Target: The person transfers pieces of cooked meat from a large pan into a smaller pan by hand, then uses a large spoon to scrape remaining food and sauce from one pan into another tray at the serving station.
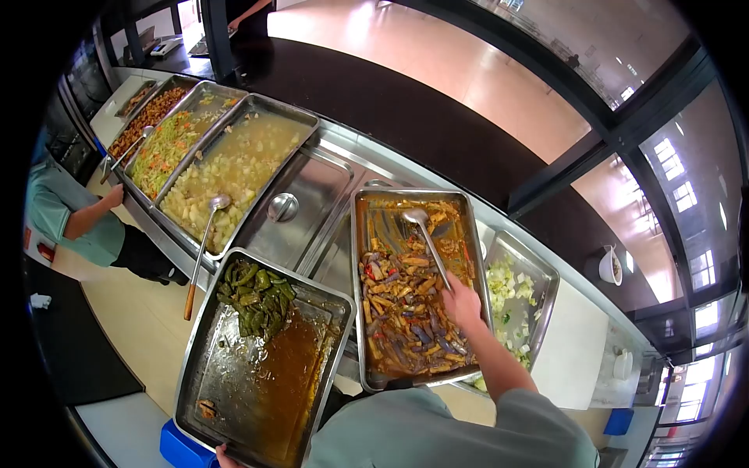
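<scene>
Steel tray (356, 288), right of centre: cooked eggplant (409, 320), ladle (431, 246) in it | right hand (463, 303) closed round ladle handle | left hand (226, 457) at pepper tray (222, 374) rim, mostly out of view, can't tell grip | pepper tray: green peppers (253, 298), brown liquid (281, 390)

Bright glare washes the floor (468, 70); edges bend.

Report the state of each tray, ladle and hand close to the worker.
Right hand: closed around the steel ladle.
Steel ladle: bowl in the eggplant tray.
Eggplant tray: largely filled.
Green-pepper tray: peppers at far end, brown liquid pooled.
Left hand: at that tray's near edge, grip unclear.
Chopped-greens tray: partly hidden by the eggplant tray.
Wooden-handled ladle: bowl in potato tray.
Potato tray: well filled.
</scene>
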{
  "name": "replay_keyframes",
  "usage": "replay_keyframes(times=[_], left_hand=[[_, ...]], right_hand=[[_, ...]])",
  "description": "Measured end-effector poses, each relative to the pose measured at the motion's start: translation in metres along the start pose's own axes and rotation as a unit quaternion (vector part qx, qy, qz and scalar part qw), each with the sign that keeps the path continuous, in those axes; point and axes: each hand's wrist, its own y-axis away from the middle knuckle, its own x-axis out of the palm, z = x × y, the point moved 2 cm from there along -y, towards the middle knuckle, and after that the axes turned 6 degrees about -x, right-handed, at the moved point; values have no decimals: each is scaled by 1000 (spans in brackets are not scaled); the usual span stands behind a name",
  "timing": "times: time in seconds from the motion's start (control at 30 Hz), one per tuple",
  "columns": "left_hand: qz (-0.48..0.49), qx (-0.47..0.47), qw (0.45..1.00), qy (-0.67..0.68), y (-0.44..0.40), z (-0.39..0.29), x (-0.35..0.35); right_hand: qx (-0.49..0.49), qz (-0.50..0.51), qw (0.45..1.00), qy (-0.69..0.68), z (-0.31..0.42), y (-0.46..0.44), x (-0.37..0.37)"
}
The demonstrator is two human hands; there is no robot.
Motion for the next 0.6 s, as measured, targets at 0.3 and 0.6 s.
replay_keyframes(times=[0.3, 0.6], left_hand=[[-13, -1, 1000, 1, -16, 10, -24], [-68, -47, 996, 15, -20, 14, -29]], right_hand=[[99, 5, 992, -72, -13, 70, -58], [93, -7, 995, -27, -18, 58, -26]])
